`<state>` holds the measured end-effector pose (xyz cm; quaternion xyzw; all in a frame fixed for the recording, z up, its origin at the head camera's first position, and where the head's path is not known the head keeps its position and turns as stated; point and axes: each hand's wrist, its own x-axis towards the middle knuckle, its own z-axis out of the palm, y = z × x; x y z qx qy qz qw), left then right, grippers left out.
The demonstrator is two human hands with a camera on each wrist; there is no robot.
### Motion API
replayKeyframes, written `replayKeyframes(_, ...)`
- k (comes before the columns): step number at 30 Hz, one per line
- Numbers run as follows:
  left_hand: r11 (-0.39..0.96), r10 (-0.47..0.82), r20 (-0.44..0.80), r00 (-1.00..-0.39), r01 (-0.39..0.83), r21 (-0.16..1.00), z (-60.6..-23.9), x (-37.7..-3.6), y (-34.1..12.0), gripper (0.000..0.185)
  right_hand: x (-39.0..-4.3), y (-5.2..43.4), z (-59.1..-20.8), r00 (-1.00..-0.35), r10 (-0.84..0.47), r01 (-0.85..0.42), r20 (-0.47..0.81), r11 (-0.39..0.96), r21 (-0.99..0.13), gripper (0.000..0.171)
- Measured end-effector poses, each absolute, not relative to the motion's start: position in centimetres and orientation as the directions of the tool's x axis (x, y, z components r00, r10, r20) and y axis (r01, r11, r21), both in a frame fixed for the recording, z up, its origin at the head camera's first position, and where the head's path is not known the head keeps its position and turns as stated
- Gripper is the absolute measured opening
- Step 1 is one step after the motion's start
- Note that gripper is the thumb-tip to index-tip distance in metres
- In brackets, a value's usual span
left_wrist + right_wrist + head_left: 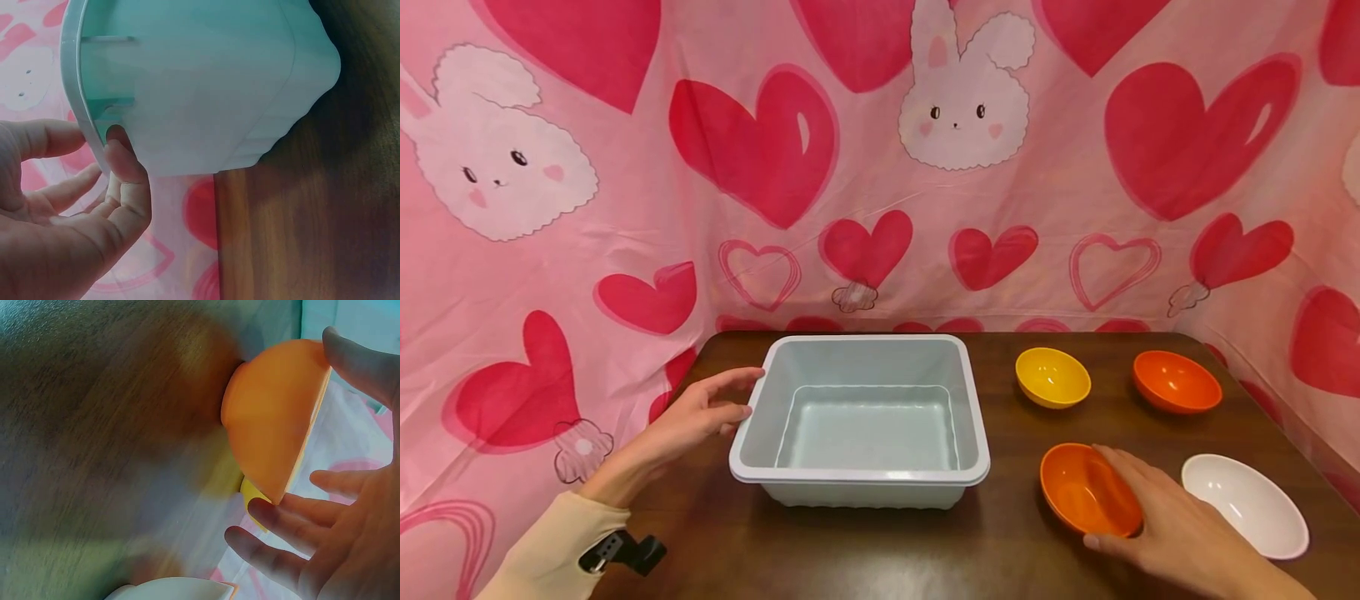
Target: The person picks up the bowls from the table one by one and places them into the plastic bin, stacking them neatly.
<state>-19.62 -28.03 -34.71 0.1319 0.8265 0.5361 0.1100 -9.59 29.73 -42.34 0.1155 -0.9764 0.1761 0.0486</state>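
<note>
A pale grey-green plastic basin (859, 477) stands on the table. My left hand (703, 410) is at its left rim, fingers bent around the edge; in the left wrist view one fingertip (119, 140) lies under the lip. My right hand (1172, 512) reaches over the nearer orange bowl (1078, 487), thumb by the near rim and fingers spread past the far side. In the right wrist view the thumb (359, 359) meets or nearly meets the rim of that bowl (269, 406), and the fingers are not closed on it.
A yellow bowl (1052, 379) and a second orange bowl (1177, 383) stand farther back on the right. A white oval dish (1247, 504) lies right of my right hand. The brown wooden table (880, 554) is bordered by a pink heart-patterned cloth (925, 200).
</note>
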Motion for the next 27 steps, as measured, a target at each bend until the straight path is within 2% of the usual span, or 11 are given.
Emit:
replayKeyframes(11,0.403,0.333,-0.045,-0.942,0.099,0.910,-34.7,-19.6,-28.0,0.067,-9.9,29.9,-42.6,-0.965,-0.210,-0.253,0.159,0.906,-0.339,0.107)
replayKeyframes(19,0.400,0.327,-0.050,-0.944,0.090,0.912,-34.6,-19.6,-28.1,0.066,-10.0,29.8,-43.0,-0.967,-0.199,-0.245,0.158,0.898,-0.365,0.114)
replayKeyframes(27,0.412,0.327,-0.039,-0.944,0.106,0.905,-34.6,-19.7,-27.9,0.063,-10.2,30.1,-43.8,-0.954,-0.191,-0.273,0.231,0.871,-0.408,0.114)
